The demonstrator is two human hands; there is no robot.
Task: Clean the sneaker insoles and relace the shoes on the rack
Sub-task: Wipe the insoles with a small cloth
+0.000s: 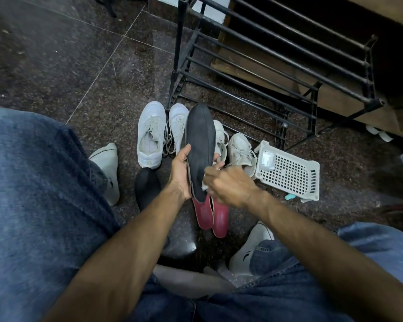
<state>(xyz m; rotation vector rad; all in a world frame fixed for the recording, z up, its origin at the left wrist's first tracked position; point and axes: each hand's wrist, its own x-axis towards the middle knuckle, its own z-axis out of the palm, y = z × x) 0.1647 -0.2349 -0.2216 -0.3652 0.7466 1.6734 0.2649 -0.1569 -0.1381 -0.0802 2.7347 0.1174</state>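
We hold the dark insole [200, 145] up in front of us over the floor, its long axis running from the heel near our wrists up and away to the rounded toe that points toward the black rack [277, 66]. Our left hand [180, 173] cradles it from the left side at the heel end, thumb curled over the near edge and fingers wrapped behind, so the insole is clamped there and its dark face is turned toward us. Our right hand [228, 184] comes in from the right, fingers bunched round a small white cloth [205, 184] that touches the insole's lower right edge, close to the heel. So the uncleaned length lies up and ahead of the right hand, along that long axis; we judge the next wipe should travel from heel toward toe, with the left hand bracing against the push. The right hand is blurred, so we cannot tell just how its fingers sit on the cloth. Below the insole two red insoles [213, 217] lie side by side on the floor, another dark insole [147, 187] lies to their left, and the white sneakers [151, 135] stand just beyond, laces loose, beside a white basket [289, 173].
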